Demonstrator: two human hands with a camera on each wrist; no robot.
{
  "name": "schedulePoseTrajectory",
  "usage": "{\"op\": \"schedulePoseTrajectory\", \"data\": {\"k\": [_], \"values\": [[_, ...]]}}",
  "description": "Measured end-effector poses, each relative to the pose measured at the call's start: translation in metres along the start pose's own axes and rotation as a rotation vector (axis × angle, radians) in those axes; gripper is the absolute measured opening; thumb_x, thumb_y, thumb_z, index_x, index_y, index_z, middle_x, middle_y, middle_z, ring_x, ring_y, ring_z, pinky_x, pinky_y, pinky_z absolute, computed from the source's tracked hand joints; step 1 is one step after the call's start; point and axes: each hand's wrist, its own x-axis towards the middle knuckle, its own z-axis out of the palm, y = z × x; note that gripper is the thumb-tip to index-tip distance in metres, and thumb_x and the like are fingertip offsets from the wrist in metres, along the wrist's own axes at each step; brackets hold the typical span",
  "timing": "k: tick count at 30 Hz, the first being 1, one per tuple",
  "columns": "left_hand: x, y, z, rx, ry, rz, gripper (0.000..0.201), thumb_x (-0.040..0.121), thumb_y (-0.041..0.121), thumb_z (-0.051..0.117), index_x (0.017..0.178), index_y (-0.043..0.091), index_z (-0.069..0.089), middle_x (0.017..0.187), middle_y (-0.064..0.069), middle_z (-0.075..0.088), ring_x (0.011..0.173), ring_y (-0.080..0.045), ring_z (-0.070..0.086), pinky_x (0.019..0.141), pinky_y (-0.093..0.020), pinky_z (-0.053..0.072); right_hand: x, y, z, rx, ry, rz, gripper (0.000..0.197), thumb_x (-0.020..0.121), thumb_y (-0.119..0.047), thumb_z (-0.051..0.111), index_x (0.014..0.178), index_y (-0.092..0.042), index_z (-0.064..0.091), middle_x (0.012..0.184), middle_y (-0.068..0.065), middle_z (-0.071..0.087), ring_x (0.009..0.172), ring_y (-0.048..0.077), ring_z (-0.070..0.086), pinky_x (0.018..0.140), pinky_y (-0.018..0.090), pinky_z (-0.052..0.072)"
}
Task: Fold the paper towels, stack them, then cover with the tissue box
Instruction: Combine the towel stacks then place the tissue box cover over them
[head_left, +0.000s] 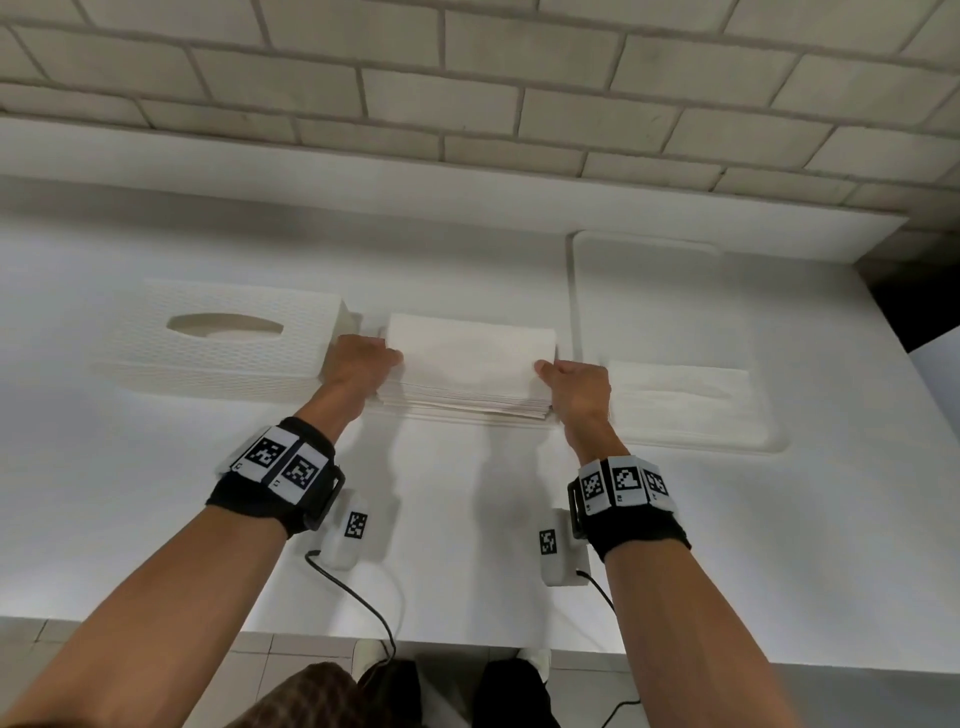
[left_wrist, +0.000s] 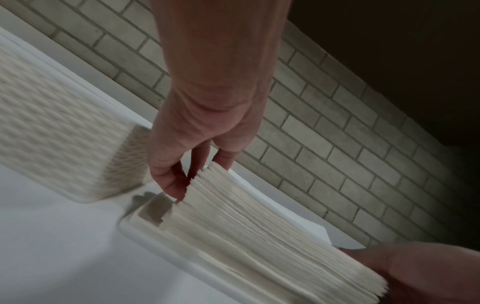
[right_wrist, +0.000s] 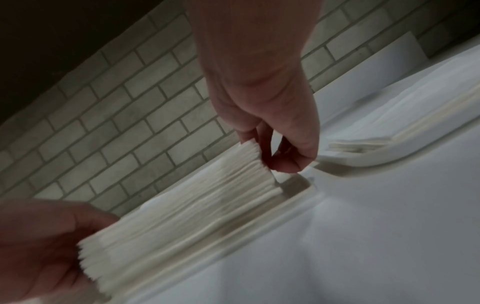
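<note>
A thick stack of folded white paper towels (head_left: 467, 364) lies mid-counter, its bottom in a shallow white base (left_wrist: 161, 253). My left hand (head_left: 363, 358) grips the stack's left end, thumb on top and fingers curled against the end (left_wrist: 192, 176). At the opposite end my right hand (head_left: 571, 379) holds it the same way, fingers bent round the edge (right_wrist: 272, 156). The white textured tissue box cover (head_left: 218, 343), with an oval slot on top, stands just left of the stack, close to my left hand.
A white tray (head_left: 670, 291) sits right of the stack, holding a low pile of flat paper towels (head_left: 680, 405). A grey brick wall (head_left: 467, 93) runs behind the counter. The counter's front edge (head_left: 467, 644) is near my body, with cables hanging off it.
</note>
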Motion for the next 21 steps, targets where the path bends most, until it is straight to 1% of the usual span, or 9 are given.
{"op": "schedulePoseTrajectory", "data": {"k": [4, 6, 8, 11, 13, 15, 17, 19, 21], "values": [[-0.005, 0.004, 0.002, 0.181, 0.002, 0.027, 0.021, 0.084, 0.014, 0.063, 0.096, -0.001, 0.07, 0.085, -0.011, 0.063, 0.071, -0.024, 0.059, 0.06, -0.031, 0.051, -0.005, 0.004, 0.003, -0.096, -0.034, -0.05, 0.036, 0.094, -0.023, 0.062, 0.065, -0.002, 0.058, 0.055, 0.003, 0.046, 0.058, 0.018, 0.044, 0.049, 0.018, 0.037], [-0.012, 0.011, 0.0, 0.324, 0.026, 0.062, 0.028, 0.088, 0.017, 0.057, 0.106, -0.001, 0.068, 0.095, -0.015, 0.065, 0.084, -0.029, 0.062, 0.075, -0.037, 0.054, -0.005, 0.001, -0.005, -0.081, -0.054, -0.063, 0.033, 0.094, -0.024, 0.06, 0.067, -0.006, 0.062, 0.057, 0.001, 0.048, 0.058, 0.019, 0.046, 0.05, 0.02, 0.038], [-0.021, 0.021, 0.001, 0.446, 0.134, 0.194, 0.039, 0.093, 0.02, 0.051, 0.126, 0.002, 0.059, 0.122, -0.021, 0.058, 0.115, -0.035, 0.052, 0.096, -0.041, 0.045, -0.001, -0.002, -0.024, -0.047, -0.023, -0.104, 0.039, 0.095, -0.024, 0.058, 0.061, -0.005, 0.059, 0.057, 0.003, 0.047, 0.057, 0.017, 0.043, 0.054, 0.025, 0.036], [-0.056, 0.049, 0.025, 0.191, 0.238, 0.507, 0.039, 0.094, 0.015, 0.052, 0.133, 0.01, 0.056, 0.132, -0.016, 0.053, 0.12, -0.029, 0.052, 0.099, -0.033, 0.043, 0.016, -0.002, -0.074, 0.017, 0.138, -0.166, 0.041, 0.093, -0.019, 0.056, 0.062, 0.008, 0.052, 0.056, 0.02, 0.039, 0.063, 0.018, 0.037, 0.061, 0.025, 0.032], [-0.087, 0.07, 0.061, -0.012, 0.064, 0.569, 0.034, 0.093, 0.011, 0.055, 0.126, 0.013, 0.061, 0.12, -0.009, 0.061, 0.103, -0.021, 0.061, 0.089, -0.026, 0.046, 0.032, 0.006, -0.115, -0.001, 0.271, -0.16, 0.034, 0.092, -0.015, 0.055, 0.062, 0.002, 0.053, 0.059, 0.02, 0.042, 0.063, 0.022, 0.035, 0.059, 0.027, 0.031], [-0.112, 0.083, 0.108, -0.053, -0.219, 0.461, 0.033, 0.093, 0.014, 0.056, 0.125, 0.015, 0.061, 0.117, -0.004, 0.064, 0.101, -0.018, 0.062, 0.092, -0.026, 0.048, 0.047, 0.017, -0.152, -0.055, 0.373, -0.108, 0.027, 0.09, -0.012, 0.054, 0.074, 0.006, 0.065, 0.076, 0.027, 0.065, 0.063, 0.031, 0.051, 0.06, 0.03, 0.044], [-0.125, 0.084, 0.158, -0.032, -0.44, 0.286, 0.03, 0.091, 0.012, 0.058, 0.12, 0.013, 0.063, 0.117, -0.004, 0.061, 0.106, -0.02, 0.059, 0.098, -0.029, 0.046, 0.058, 0.031, -0.181, -0.14, 0.415, -0.041, 0.025, 0.09, -0.016, 0.057, 0.104, -0.002, 0.073, 0.112, 0.019, 0.071, 0.095, 0.034, 0.067, 0.085, 0.036, 0.054], [-0.126, 0.079, 0.198, 0.017, -0.488, 0.16, 0.011, 0.088, 0.006, 0.058, 0.094, 0.013, 0.064, 0.1, -0.006, 0.059, 0.096, -0.022, 0.056, 0.086, -0.026, 0.044, 0.067, 0.044, -0.201, -0.214, 0.375, 0.019, 0.033, 0.092, -0.018, 0.06, 0.121, -0.005, 0.067, 0.128, 0.015, 0.065, 0.115, 0.031, 0.062, 0.098, 0.034, 0.046], [-0.122, 0.074, 0.222, 0.088, -0.422, 0.073, 0.012, 0.089, 0.004, 0.055, 0.098, 0.003, 0.063, 0.098, -0.011, 0.062, 0.091, -0.024, 0.056, 0.074, -0.026, 0.04, 0.077, 0.055, -0.212, -0.272, 0.294, 0.025, 0.022, 0.091, -0.019, 0.061, 0.108, -0.008, 0.068, 0.114, 0.015, 0.066, 0.108, 0.025, 0.061, 0.092, 0.03, 0.044]]}}
